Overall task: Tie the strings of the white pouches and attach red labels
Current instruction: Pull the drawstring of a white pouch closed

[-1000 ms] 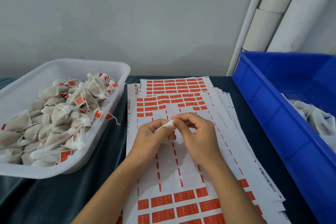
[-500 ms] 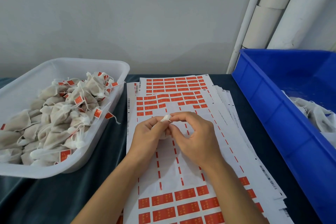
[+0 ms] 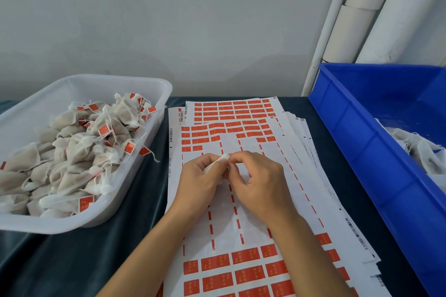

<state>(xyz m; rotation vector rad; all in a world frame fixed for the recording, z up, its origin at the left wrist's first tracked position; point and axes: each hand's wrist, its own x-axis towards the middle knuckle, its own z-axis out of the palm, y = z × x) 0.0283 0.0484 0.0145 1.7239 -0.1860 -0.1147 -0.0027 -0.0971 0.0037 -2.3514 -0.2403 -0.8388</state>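
Nearest the camera, the stack of label sheets lies on the dark cloth, with full rows of red labels along its near edge and a wide stripped band beyond them where only thin red slivers are left.

Above that stripped band the two hands meet. The left hand is curled closed around a white pouch, most of which is hidden inside the palm. The pouch's long axis runs from the left palm up and to the right, and its gathered neck pokes out just past the left thumb, pointing away from the person. The right hand has thumb and forefinger pinched together right at that neck tip; whether they hold a string or the fabric itself cannot be told, as it is too small to see.

Left of the sheets sits a translucent white tub, heaped with filled pouches whose necks are tied and carry small red labels; one labelled string hangs over the rim nearest the sheets.

Right of the sheets stands a blue crate, with a loose tangle of white pouches and strings along its right side.

At the far end of the sheets more rows of labels remain, and behind everything rises a pale wall with white pipes above the crate.
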